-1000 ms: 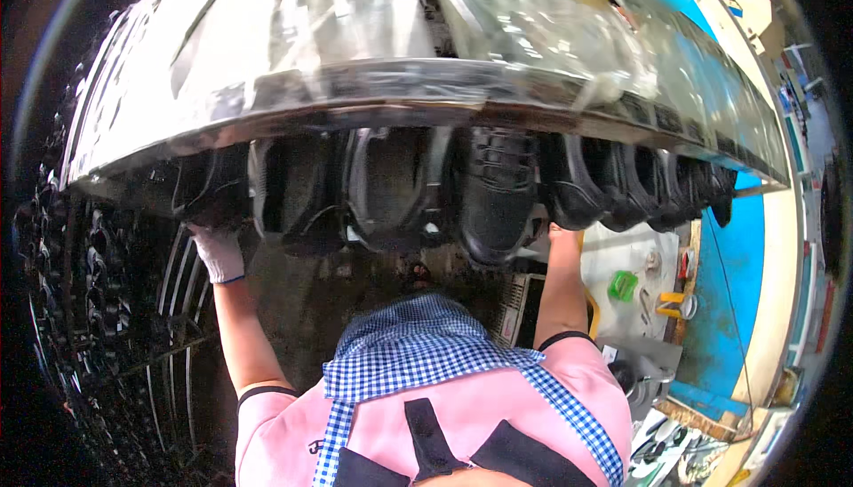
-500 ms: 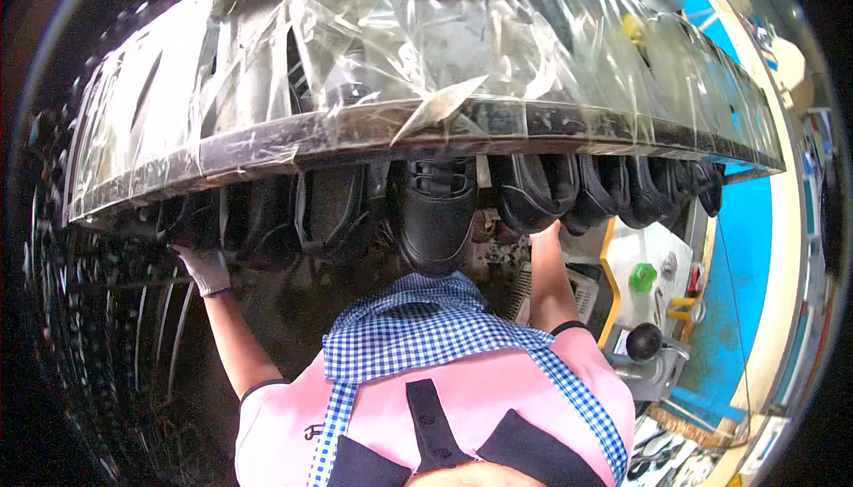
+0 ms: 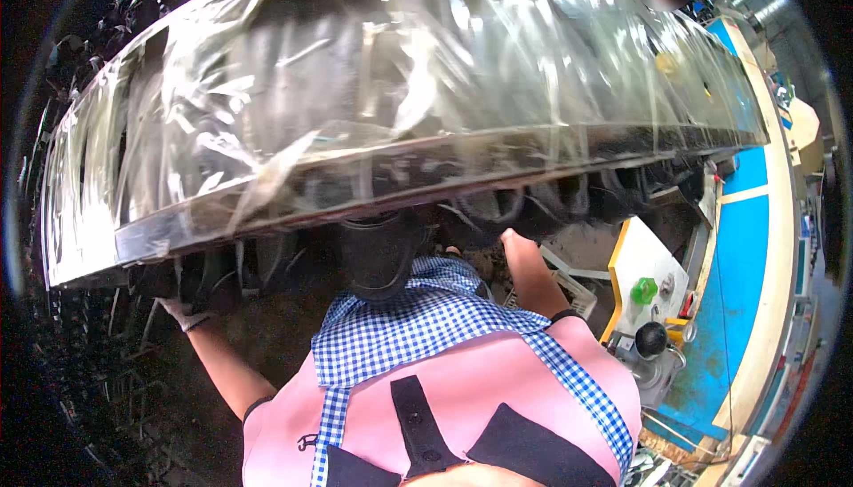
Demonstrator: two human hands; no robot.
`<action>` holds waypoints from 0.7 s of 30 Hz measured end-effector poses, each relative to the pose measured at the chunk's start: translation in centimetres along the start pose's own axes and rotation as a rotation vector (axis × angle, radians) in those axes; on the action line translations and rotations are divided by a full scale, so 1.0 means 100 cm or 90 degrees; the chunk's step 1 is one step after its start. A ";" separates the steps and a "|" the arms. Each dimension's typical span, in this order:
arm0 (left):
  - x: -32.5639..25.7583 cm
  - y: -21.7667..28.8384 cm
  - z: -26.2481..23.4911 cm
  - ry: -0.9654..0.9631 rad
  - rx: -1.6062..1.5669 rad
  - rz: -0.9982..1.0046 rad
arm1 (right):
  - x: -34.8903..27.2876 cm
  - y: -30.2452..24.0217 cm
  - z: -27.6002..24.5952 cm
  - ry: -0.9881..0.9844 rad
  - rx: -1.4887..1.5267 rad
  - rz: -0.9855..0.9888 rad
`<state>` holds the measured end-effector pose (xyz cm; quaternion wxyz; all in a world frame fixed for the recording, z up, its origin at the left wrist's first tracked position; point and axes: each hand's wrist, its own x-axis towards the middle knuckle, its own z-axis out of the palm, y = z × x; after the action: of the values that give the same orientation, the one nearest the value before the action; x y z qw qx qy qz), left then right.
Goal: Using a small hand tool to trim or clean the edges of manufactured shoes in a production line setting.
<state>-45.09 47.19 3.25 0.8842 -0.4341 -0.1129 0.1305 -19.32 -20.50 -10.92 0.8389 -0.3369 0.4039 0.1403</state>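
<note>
Big long tray [image 3: 293, 211] wrapped in clear plastic film [image 3: 400, 69] fills the top of the view, held up right in front of the head camera and tilted, its left end lower than its right. Underneath its near edge hangs a row of black shoes [image 3: 378, 251], soles and heels facing down toward the person, the middle one largest in view just above the checked collar. Left hand [image 3: 188, 309], in a white glove, is up under the tray's left end, pressed against the underside beside the dark shoes there; the fingers are tucked behind the edge, so whether they are curled round it or lying flat I cannot tell. Right hand [image 3: 508, 240] reaches up on the other side of the central shoe, the bare forearm rising from the pink sleeve, and only the heel of the hand shows before it vanishes under the tray's rim — grip there cannot be made out either. So the load sits above and between both hands, spanning well past each of them. Off to the right, lower down, a yellow-edged white table [image 3: 644, 260] carries a green bottle [image 3: 643, 291], with blue floor [image 3: 742, 309] beyond it.
</note>
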 end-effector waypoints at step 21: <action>-0.147 0.038 0.063 -0.352 -0.850 -0.118 | 0.060 0.110 0.189 -0.089 -0.381 0.123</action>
<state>-61.41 49.25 2.69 0.3772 -0.8207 -0.4244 0.0632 -10.06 0.24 -12.10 0.7112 -0.5181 0.3162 0.3547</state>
